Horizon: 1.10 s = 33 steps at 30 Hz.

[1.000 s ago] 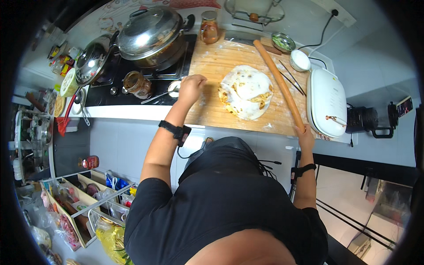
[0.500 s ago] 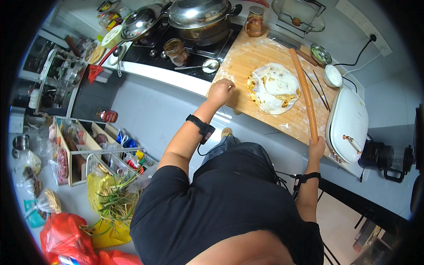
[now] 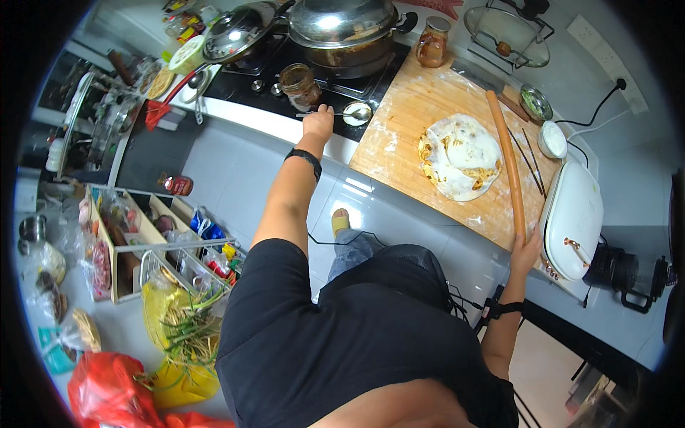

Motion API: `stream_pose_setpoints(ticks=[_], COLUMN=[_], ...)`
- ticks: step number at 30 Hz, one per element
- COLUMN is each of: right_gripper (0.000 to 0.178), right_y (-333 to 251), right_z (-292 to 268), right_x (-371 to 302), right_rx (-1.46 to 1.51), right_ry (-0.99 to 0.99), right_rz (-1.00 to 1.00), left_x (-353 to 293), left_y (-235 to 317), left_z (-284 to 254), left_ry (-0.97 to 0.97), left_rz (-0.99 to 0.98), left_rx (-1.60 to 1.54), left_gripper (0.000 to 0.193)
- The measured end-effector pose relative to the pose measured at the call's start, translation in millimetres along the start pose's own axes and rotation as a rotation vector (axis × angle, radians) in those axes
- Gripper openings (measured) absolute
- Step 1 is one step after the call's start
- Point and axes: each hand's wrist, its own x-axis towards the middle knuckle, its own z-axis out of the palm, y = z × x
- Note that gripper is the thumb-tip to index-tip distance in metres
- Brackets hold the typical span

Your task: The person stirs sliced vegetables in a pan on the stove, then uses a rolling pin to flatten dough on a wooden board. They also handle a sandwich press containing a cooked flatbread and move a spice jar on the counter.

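My left hand [image 3: 318, 124] is at the stove's front edge, its fingers closed on the handle of a metal spoon [image 3: 362, 114]. The spoon's bowl lies over a small white dish [image 3: 351, 120]. Beside that hand stands a glass jar [image 3: 300, 85] of dark brown contents. On the wooden board [image 3: 389, 139], a round flat piece of dough [image 3: 464, 153] is partly folded over a yellow-brown filling. My right hand [image 3: 526, 250] rests at the near end of a long wooden rolling pin [image 3: 505, 160], loosely closed around it. That pin lies along the board's right side.
A white lidded electric pan [image 3: 573, 217] stands right of the board. Chopsticks [image 3: 528, 162], a white bowl [image 3: 552, 139] and a bowl of chopped greens [image 3: 535, 103] lie near the pin. Behind are a large lidded pot [image 3: 342, 36] and a lidded frying pan [image 3: 239, 39]. An open drawer [image 3: 135, 246] juts out at left.
My left hand has moved left from the board's edge to the spoon and closed on its handle. My right hand stays at the rolling pin's near end, its grip looser.
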Motion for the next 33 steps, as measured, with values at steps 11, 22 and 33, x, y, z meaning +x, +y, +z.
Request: stream_pose_setpoints(ticks=[11,22,33], right_gripper=[0.033,0.02,0.013], right_y=[-237.3,-402.4,-312.3], right_z=[71.6,147.0,174.7], right_x=[-7.0,-22.8,-0.8], right_rx=[0.498,1.28,1.132], right_ry=[-0.193,-0.706,-0.576], right_rz=[-0.074,0.547,0.72], left_x=[4.8,15.8,63.0], left_y=[-37.5,43.6,53.9], left_z=[-12.6,-32.5,-3.4], left_ry=[-0.077,-0.687,-0.239], left_rz=[0.249,0.099,0.584], left_rx=[-0.447,-1.353,-0.319], left_gripper=[0.015,0.026,0.095])
